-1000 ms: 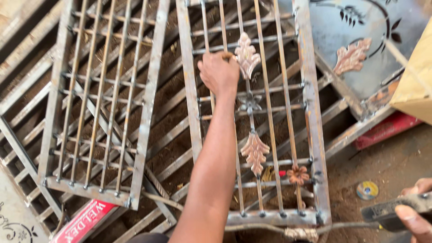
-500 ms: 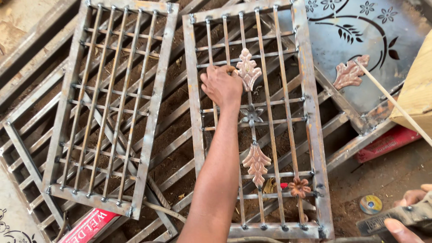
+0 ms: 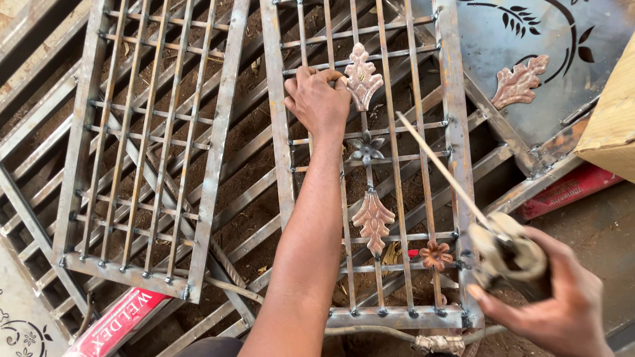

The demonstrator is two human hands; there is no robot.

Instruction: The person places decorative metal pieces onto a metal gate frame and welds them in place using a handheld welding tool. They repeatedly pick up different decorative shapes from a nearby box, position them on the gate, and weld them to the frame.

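roughly at the centre of the view lies a steel window grille [image 3: 456,132], a frame of flat bar with thin upright rods and cross bars, and everything else is placed from it. already fixed on its middle rod are an upper leaf ornament [image 3: 362,78], a small dark flower [image 3: 366,147], a lower leaf ornament [image 3: 374,221] and, lower and to the right, a small rosette [image 3: 436,254]. judging from this, the frame and most of the decoration look done; whether any joints are left to weld cannot be told.

the left hand [image 3: 316,99] reaches up over the grille with the arm stretched long, palm down, its fingers curled over a cross bar just left of the upper leaf ornament and touching its edge. the right hand [image 3: 549,297] sits off the grille's lower right corner, fingers closed around an electrode holder [image 3: 506,254], whose welding rod [image 3: 440,165] slants up and left over the rods toward the grille's middle. its tip looks to hang above the bars, not on them.

left of the grille lies a second grille [image 3: 218,152] without ornaments. beyond the grille's upper right corner is a painted sheet panel [image 3: 562,92] carrying a loose leaf ornament [image 3: 519,82].
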